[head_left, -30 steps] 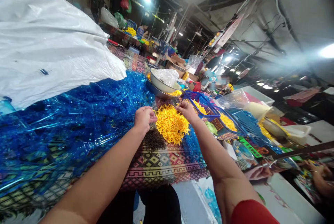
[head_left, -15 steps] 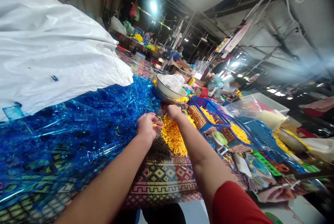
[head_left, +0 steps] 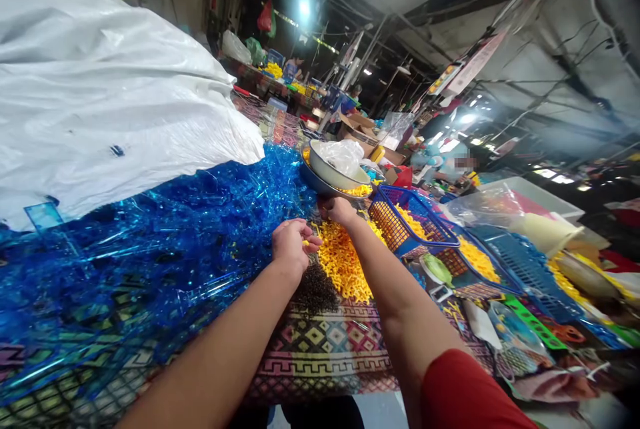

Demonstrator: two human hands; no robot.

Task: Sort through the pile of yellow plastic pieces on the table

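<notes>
My left hand (head_left: pixel 293 245) is closed around a small yellow plastic piece (head_left: pixel 306 243), its tip showing at the fingers. It hovers over the left edge of a heap of yellow plastic pieces (head_left: pixel 347 262). Beyond the heap, my right hand (head_left: pixel 340 211) has its fingers curled down just in front of the stacked bowls (head_left: pixel 327 179); what its fingertips hold, if anything, is hidden. Under my left wrist lies a pile of tiny dark parts (head_left: pixel 314 290). To the left spreads a big mound of clear blue plastic pieces (head_left: pixel 200 215).
A large white sack (head_left: pixel 125 95) rests on the blue mound. Blue baskets (head_left: pixel 415 215) of yellow pieces stand to the right, near a green lime-like item (head_left: pixel 438 269) and a green strip (head_left: pixel 535 322). Patterned cloth (head_left: pixel 325 342) covers the table. Other people sit farther back.
The whole view has shifted slightly, so things sit a little farther right. Both hands keep nearly the same place over the piles, and the yellow piece stays in my left fingers.
</notes>
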